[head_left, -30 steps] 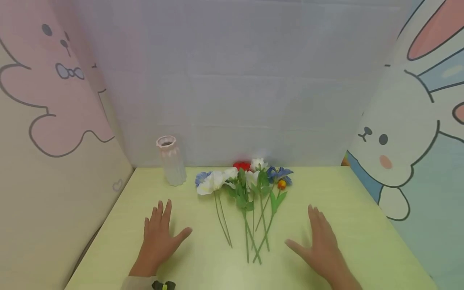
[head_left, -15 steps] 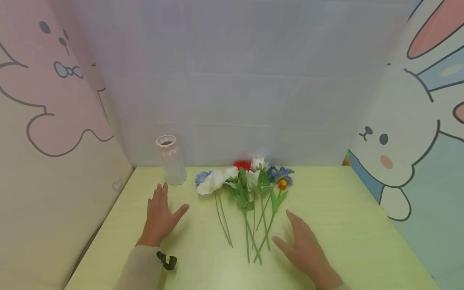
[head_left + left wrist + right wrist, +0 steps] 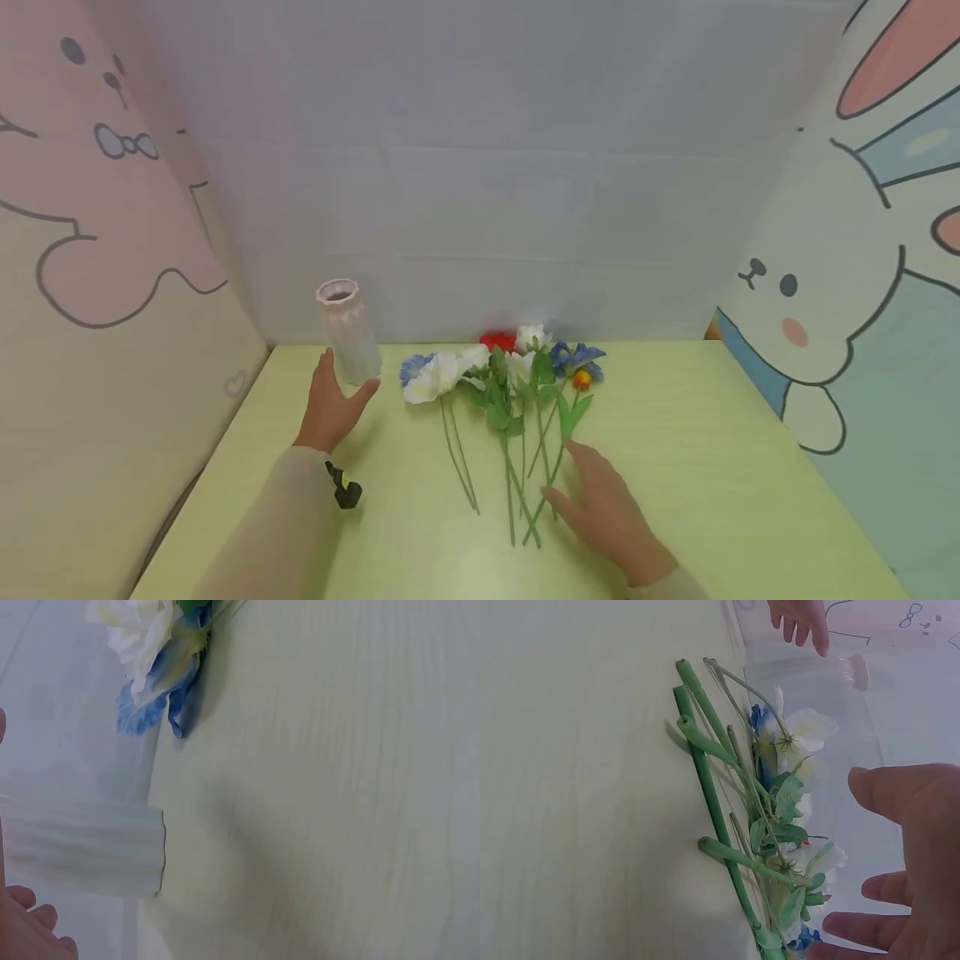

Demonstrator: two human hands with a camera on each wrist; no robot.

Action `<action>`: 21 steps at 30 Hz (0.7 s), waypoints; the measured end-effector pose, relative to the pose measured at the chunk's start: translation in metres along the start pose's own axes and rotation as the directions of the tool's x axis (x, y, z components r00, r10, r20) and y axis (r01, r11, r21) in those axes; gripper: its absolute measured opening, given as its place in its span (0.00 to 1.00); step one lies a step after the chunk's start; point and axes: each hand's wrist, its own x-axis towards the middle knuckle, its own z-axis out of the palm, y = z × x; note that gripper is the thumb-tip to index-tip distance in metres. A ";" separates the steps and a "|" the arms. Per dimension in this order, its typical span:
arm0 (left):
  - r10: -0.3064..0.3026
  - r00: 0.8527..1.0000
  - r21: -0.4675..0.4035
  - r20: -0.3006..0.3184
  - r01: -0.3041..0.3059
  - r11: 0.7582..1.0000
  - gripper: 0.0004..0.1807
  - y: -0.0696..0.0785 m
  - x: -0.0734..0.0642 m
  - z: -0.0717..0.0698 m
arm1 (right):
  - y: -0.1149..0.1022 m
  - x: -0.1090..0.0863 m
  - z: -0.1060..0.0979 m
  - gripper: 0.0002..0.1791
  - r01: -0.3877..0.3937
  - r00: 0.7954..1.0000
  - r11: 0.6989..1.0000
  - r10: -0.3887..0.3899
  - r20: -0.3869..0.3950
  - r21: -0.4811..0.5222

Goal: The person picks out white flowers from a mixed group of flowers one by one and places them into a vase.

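A pale pink and white ribbed vase stands upright at the back left. My left hand reaches toward it with thumb and fingers spread. In the left wrist view the vase lies between the thumb at the frame's edge and the fingers; whether they touch it I cannot tell. Over the lower stems of the artificial flowers hovers my right hand, fingers parted and holding nothing. Those flowers include white blooms, a red one, a blue one and an orange bud.
Flower stems cross on the pale yellow table, pointing toward the front. A whitish back wall rises behind the vase and blooms. Cartoon-printed side panels flank the table, with a rabbit on the right one.
My left hand has moved forward to the vase. My right hand has shifted left, nearer the stems. Vase and flowers stay in place; the view has turned slightly.
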 end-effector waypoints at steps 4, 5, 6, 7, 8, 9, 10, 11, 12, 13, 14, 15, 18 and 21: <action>0.010 1.000 -0.019 -0.024 -0.011 1.000 0.61 -0.004 0.014 0.000 | -0.004 0.009 0.001 0.43 0.005 1.000 1.000 -0.005 0.008 0.004; 0.008 1.000 -0.024 -0.030 -0.009 1.000 0.61 -0.004 0.018 -0.001 | -0.005 0.011 0.002 0.43 0.006 1.000 1.000 -0.006 0.013 0.005; 0.004 0.999 -0.025 -0.037 -0.004 1.000 0.61 -0.005 0.021 -0.002 | -0.005 0.013 0.002 0.43 0.010 1.000 1.000 -0.010 0.019 0.010; -0.001 0.999 -0.021 -0.043 0.000 1.000 0.62 -0.006 0.025 -0.003 | -0.005 0.015 0.002 0.43 0.016 1.000 1.000 -0.017 0.023 0.013; -0.005 0.999 -0.021 -0.051 0.004 1.000 0.62 -0.006 0.029 -0.003 | -0.005 0.017 0.003 0.44 0.020 0.999 1.000 -0.021 0.028 0.012; -0.009 0.998 -0.027 -0.055 0.007 1.000 0.62 -0.006 0.034 -0.005 | -0.005 0.019 0.004 0.44 0.019 0.999 1.000 -0.020 0.030 0.009; -0.014 0.998 -0.032 -0.055 0.012 0.999 0.63 -0.005 0.039 -0.005 | -0.005 0.021 0.005 0.43 0.018 0.999 1.000 -0.018 0.027 0.003; -0.017 0.999 -0.039 -0.052 0.015 0.999 0.63 -0.004 0.044 -0.006 | -0.005 0.023 0.006 0.43 0.013 1.000 1.000 -0.013 0.022 0.001; -0.018 0.999 -0.053 -0.050 0.015 0.998 0.63 -0.003 0.049 -0.006 | -0.004 0.024 0.007 0.43 0.008 1.000 1.000 -0.008 0.012 -0.003; -0.020 0.999 -0.071 -0.049 0.016 0.997 0.63 -0.002 0.054 -0.006 | -0.004 0.025 0.007 0.43 0.002 1.000 1.000 -0.002 0.004 -0.006; -0.026 0.998 -0.100 -0.051 0.021 0.995 0.63 0.001 0.059 -0.006 | -0.004 0.027 0.008 0.43 -0.009 1.000 1.000 0.009 0.000 -0.004; -0.033 0.998 -0.130 -0.050 0.027 0.991 0.63 0.003 0.062 -0.006 | -0.004 0.028 0.009 0.43 -0.018 1.000 1.000 0.018 -0.004 0.008; -0.067 0.996 -0.217 -0.066 0.051 0.975 0.62 0.006 0.070 -0.008 | -0.005 0.033 0.012 0.44 -0.031 1.000 0.998 0.031 0.000 0.049; -0.091 0.993 -0.286 -0.076 0.066 0.956 0.60 0.007 0.075 -0.012 | -0.005 0.039 0.017 0.44 -0.052 0.999 0.996 0.051 0.008 0.074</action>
